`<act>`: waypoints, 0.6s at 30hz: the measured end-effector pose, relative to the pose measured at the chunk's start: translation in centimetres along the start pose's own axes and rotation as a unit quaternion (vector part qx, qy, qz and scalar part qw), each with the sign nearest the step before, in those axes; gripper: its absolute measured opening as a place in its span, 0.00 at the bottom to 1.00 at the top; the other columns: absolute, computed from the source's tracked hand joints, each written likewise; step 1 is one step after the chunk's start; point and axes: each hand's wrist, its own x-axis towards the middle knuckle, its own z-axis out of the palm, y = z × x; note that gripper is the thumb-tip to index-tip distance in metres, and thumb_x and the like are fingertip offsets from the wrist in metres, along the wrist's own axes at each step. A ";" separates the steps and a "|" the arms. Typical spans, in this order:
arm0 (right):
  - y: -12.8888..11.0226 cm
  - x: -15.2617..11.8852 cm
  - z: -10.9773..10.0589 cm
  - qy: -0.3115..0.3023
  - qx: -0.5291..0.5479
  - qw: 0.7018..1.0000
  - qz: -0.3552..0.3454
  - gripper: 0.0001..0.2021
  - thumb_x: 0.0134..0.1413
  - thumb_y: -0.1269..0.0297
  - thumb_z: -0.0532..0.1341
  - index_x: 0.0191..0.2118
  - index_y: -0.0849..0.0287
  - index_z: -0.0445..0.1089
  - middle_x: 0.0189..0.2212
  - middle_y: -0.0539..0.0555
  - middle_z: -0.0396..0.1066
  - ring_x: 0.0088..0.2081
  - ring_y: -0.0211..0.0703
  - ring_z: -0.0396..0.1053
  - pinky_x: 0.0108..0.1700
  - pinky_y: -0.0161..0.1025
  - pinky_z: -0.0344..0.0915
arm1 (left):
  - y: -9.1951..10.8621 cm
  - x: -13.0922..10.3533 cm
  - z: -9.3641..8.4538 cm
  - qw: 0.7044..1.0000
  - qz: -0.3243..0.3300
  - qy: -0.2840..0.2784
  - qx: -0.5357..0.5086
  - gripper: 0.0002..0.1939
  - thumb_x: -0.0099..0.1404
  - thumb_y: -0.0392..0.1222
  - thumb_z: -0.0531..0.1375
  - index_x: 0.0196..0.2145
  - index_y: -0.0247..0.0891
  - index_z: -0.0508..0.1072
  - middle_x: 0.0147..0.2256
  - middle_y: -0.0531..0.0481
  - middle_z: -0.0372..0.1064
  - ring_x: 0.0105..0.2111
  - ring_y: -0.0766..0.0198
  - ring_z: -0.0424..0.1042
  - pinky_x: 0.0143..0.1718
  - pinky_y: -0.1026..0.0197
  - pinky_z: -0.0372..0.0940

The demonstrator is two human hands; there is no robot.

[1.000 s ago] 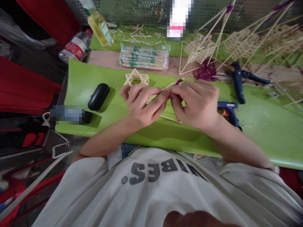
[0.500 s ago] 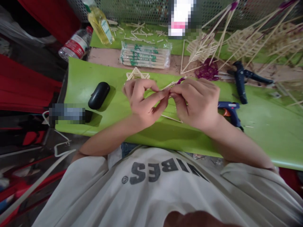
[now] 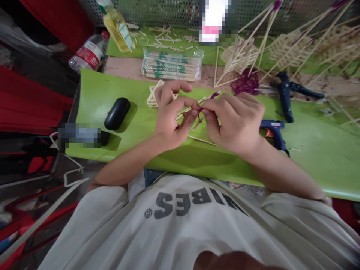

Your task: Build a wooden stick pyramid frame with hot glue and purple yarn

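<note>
Between the fingertips of both hands runs a thin purple string [image 3: 200, 113], with a small loop hanging below. My left hand [image 3: 173, 122] pinches it between thumb and index finger, its other fingers raised and bent. My right hand [image 3: 236, 120] is closed, pinching the string with thumb and index finger. Pale thin sticks, one end wrapped in purple [image 3: 215, 95], show behind and between the hands; their full shape is hidden. Just beyond my left hand lies a small frame of sticks [image 3: 153, 95]. A loose stick [image 3: 201, 140] rests nearer me on the green bench [image 3: 140, 127].
Right of my hands are a blue glue gun [image 3: 275, 131], a black-handled tool [image 3: 286, 97] and a tangle of purple string [image 3: 246, 82]. Stick constructions [image 3: 242, 56] stand behind. Wrapped chopsticks [image 3: 173, 65], a yellow bottle [image 3: 119, 32], a clear bottle [image 3: 88, 54] and a black case [image 3: 117, 113] lie leftward.
My left hand has lifted and spread its upper fingers while keeping its pinch. The string and its loop now show between the hands, and more of the small stick frame is uncovered.
</note>
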 end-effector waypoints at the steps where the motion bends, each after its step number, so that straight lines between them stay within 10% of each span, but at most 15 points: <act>1: 0.0 0.0 0.0 0.001 0.002 1.000 0.001 0.11 0.76 0.64 0.58 0.43 0.53 0.78 0.33 0.52 0.80 0.28 0.42 0.66 0.34 0.47 0.55 | -0.1 -0.1 0.1 1.000 -0.012 -0.008 -0.012 0.13 0.82 0.57 0.61 0.46 0.49 0.80 0.56 0.41 0.73 0.57 0.48 0.73 0.61 0.34 0.71; 18: 0.2 -0.1 0.3 0.012 0.029 0.999 -0.008 0.10 0.76 0.63 0.58 0.45 0.53 0.78 0.35 0.53 0.82 0.28 0.43 0.68 0.35 0.48 0.56 | 0.3 0.3 -0.3 0.999 0.019 -0.014 -0.027 0.01 0.81 0.43 0.64 0.46 0.47 0.76 0.53 0.46 0.79 0.54 0.55 0.79 0.58 0.43 0.75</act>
